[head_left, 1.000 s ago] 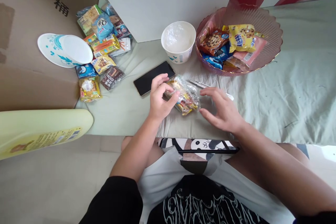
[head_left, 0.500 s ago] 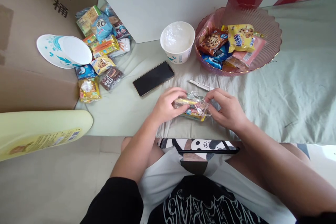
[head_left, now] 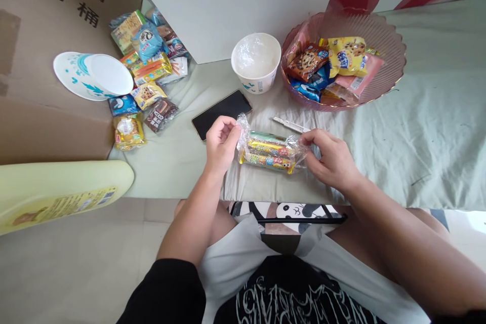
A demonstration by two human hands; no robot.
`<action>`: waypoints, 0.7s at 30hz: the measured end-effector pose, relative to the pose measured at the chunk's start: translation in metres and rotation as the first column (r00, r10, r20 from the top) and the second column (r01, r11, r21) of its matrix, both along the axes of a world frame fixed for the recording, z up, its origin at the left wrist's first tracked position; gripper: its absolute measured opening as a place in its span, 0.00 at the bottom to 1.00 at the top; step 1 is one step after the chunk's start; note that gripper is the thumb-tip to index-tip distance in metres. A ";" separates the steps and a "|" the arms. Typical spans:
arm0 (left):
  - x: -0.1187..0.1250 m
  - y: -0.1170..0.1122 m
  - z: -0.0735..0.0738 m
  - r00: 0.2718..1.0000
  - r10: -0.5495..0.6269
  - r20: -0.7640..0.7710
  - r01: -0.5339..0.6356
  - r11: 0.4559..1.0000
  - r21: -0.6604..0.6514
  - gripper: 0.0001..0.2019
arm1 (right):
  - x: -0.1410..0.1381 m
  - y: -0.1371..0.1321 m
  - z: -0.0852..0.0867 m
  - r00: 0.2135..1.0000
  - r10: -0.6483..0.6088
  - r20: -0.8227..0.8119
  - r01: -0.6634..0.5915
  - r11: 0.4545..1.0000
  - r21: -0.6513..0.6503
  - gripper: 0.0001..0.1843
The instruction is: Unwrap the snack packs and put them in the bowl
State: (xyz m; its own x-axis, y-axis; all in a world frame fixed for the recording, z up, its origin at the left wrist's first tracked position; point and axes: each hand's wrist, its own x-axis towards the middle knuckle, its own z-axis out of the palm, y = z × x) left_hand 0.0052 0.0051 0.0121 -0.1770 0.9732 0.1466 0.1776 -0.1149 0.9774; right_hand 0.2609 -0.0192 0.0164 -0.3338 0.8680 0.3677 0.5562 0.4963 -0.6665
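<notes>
A bundle of yellow and green snack packets (head_left: 269, 151) lies on the cloth between my hands, with clear plastic wrap (head_left: 243, 134) around it. My left hand (head_left: 222, 143) pinches the gathered wrap at the bundle's left end. At the right end, my right hand (head_left: 329, 158) closes its fingers on the loose edge of the wrap. Just behind the bundle lies a white utility knife (head_left: 291, 124), close to my right fingertips. A black phone (head_left: 222, 111) rests beyond my left hand, which covers one of its corners.
Behind stand a white paper bowl (head_left: 256, 63) and a pink ribbed basket (head_left: 391, 55) of snack packets. On the left are a pile of snacks (head_left: 146, 71), tilted paper bowls (head_left: 93, 75), a cardboard box (head_left: 45, 116) and a yellow bottle (head_left: 64, 187). A white box (head_left: 243, 5) stands at the back.
My left hand has moved left from on top of the packets, drawing the wrap out to that side. More of the bundle shows. My right hand stays nearly in place.
</notes>
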 end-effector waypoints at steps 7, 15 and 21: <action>-0.001 0.000 0.000 0.998 -0.056 -0.016 0.056 0.998 -0.013 0.11 | 0.000 0.000 0.002 0.999 0.022 0.030 -0.020 0.998 -0.059 0.08; -0.001 0.000 0.003 0.998 -0.060 -0.019 0.059 0.998 -0.034 0.08 | 0.000 0.000 0.001 0.999 0.029 0.021 -0.028 0.999 -0.017 0.08; 0.001 0.001 0.003 0.998 -0.053 -0.031 0.052 0.998 -0.037 0.07 | 0.000 0.000 0.002 0.999 0.034 0.023 -0.033 0.998 -0.054 0.08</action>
